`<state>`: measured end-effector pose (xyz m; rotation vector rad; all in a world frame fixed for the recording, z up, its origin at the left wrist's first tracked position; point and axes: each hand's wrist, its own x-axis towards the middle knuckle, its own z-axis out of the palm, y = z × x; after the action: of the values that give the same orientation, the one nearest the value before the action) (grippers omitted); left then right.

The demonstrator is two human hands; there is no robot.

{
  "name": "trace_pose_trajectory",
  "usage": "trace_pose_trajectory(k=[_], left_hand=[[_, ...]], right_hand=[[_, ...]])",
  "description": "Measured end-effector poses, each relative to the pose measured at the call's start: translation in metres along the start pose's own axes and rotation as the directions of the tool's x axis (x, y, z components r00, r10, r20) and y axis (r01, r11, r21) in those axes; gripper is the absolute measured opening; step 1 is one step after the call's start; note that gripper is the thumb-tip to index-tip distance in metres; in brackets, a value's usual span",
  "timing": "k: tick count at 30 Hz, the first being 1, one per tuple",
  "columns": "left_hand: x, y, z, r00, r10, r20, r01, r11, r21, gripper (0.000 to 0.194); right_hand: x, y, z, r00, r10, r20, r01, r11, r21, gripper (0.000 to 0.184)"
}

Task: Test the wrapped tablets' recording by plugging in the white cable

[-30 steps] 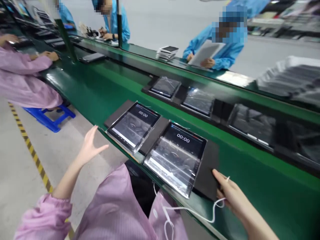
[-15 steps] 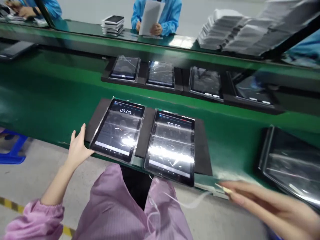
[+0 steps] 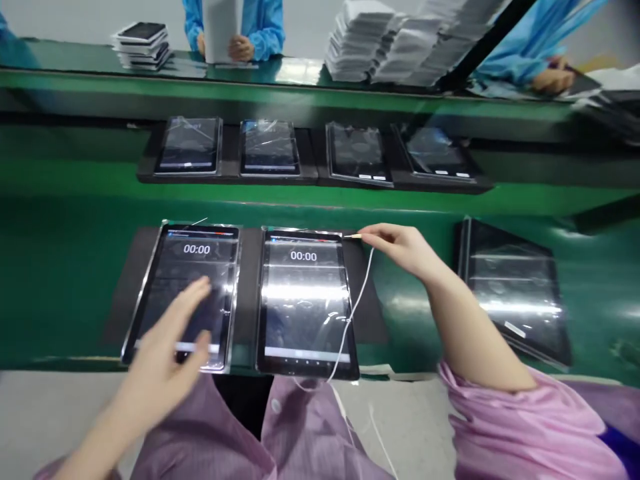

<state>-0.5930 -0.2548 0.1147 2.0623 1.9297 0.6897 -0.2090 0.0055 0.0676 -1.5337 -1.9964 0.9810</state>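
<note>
Bench (image 3: 60, 287) is deep green with a brighter green strip (image 3: 90, 187) running along it. Left tablet (image 3: 177, 270) and right tablet (image 3: 300, 323) match: black borders, dark grey screens, white digits up top, pale bar near the bottom. Mat (image 3: 370, 317) under them is blackish, cable (image 3: 368, 272) plain white, smock (image 3: 310, 423) lilac-pink, and a co-worker's sleeves (image 3: 267, 37) are bright blue.

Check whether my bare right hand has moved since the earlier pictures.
Yes: judged against the long green workbench, the bare right hand has moved away from the near edge, to beside the upper right corner of the rightmost black rectangular tablet reading 00:00.
</note>
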Motion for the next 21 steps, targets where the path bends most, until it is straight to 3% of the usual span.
trace_pose_trajectory(k=[1, 3, 7, 14, 21], left_hand=[[0.010, 0.017, 0.015, 0.994, 0.108, 0.025, -0.110, 0.989, 0.097, 0.061], [0.018, 0.041, 0.041, 0.970, 0.218, 0.110, -0.240, 0.934, 0.265, 0.077], [0.012, 0.053, 0.067, 0.963, 0.205, 0.177, -0.262, 0.867, 0.424, 0.111], [0.011, 0.052, 0.074, 0.944, 0.217, 0.246, -0.308, 0.845, 0.436, 0.120], [0.011, 0.054, 0.075, 0.917, 0.295, 0.268, -0.387, 0.815, 0.431, 0.097]], right_hand=[[0.003, 0.004, 0.003, 1.000, -0.024, -0.004, 0.024, 0.999, 0.025, 0.054], [0.008, 0.009, 0.007, 0.997, -0.074, -0.008, 0.074, 0.994, 0.076, 0.053], [0.012, 0.015, 0.005, 0.991, -0.135, 0.009, 0.132, 0.981, 0.141, 0.049], [0.015, 0.015, 0.002, 0.985, -0.167, 0.042, 0.158, 0.975, 0.158, 0.044], [0.018, 0.020, -0.001, 0.953, -0.302, 0.032, 0.301, 0.953, 0.035, 0.035]])
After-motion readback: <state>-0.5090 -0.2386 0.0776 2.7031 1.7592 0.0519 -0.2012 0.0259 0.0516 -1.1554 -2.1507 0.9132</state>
